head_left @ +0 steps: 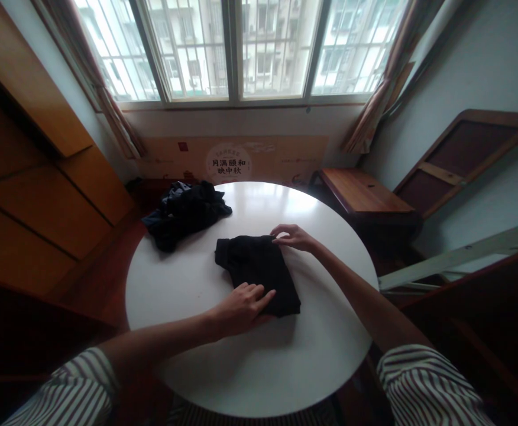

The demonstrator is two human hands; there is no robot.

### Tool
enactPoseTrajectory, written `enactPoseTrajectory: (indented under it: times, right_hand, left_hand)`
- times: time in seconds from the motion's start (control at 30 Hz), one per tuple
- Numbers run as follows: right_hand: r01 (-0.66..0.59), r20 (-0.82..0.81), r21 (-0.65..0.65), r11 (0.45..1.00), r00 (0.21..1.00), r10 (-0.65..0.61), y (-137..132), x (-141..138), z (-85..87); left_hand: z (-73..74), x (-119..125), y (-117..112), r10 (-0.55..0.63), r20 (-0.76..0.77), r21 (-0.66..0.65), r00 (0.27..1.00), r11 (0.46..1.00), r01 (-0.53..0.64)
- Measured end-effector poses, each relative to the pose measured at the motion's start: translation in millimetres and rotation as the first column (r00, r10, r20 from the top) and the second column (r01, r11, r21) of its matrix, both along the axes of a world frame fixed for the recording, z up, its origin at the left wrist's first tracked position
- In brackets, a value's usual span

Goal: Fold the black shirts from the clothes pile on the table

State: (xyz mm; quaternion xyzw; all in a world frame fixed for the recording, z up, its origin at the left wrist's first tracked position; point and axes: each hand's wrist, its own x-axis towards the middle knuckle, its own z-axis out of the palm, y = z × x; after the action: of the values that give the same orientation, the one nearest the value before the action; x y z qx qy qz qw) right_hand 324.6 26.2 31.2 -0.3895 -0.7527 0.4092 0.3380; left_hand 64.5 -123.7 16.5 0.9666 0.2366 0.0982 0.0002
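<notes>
The folded black garment (259, 269) lies flat on the round white table (263, 361), between the 2 hands and under both of them. The left hand (241, 307) is open, palm down and fingers spread, resting on the edge of the cloth nearest the person, with the fingertips pointing across the fabric towards the right hand. The right hand (292, 236) sits at the far corner, its fingers curled onto the hem; whether they pinch the cloth or only press on it cannot be told from here. The work looks like squaring and flattening a fold. To do it well, the left palm should hold its flat, even weight so the layers beneath it do not slide, while the right fingertips draw the corner out away from the left hand until the far edge runs straight and the layers line up. Any smoothing should go from under the left palm outward towards the right hand, pushing creases off the edge and not into the middle. The tabletop looks glossy, so a sideways tug could shift the whole bundle; a light pull is safer. Beyond the left hand, well apart from the garment, a loose pile of dark clothes (185, 213) sits near the far rim.
</notes>
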Motion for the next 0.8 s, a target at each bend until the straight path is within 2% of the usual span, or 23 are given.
enactPoseTrajectory:
  times: [0.13, 0.33, 0.53, 0.67, 0.8]
  right_hand:
    - [0.042, -0.034, 0.009, 0.999, 0.999, -0.041, -7, 5, -4.6]
    - [0.041, 0.020, 0.168, 0.985, 0.999, -0.045, 1, -1, -12.6]
    - [0.220, 0.014, 0.241, 0.945, 0.973, -0.230, 8, -9, -21.6]
    - [0.230, 0.006, 0.165, 0.959, 0.972, -0.235, 5, -6, -22.4]
    - [0.074, 0.000, 0.025, 0.997, 0.997, -0.074, 2, 7, -17.6]
  left_hand:
    - [1.1, 1, 0, -0.006, -0.003, -0.016, 1.000, 1.000, 0.006]
    - [3.6, 1, -1, -0.016, -0.023, -0.013, 1.000, 1.000, 0.015]
    - [3.4, 1, -1, -0.040, -0.090, 0.016, 0.995, 0.999, 0.042]
    - [1.9, 0, -4, -0.036, -0.078, 0.050, 0.996, 0.998, 0.040]
    - [1.2, -7, -12, -0.029, 0.010, 0.124, 1.000, 0.992, 0.027]
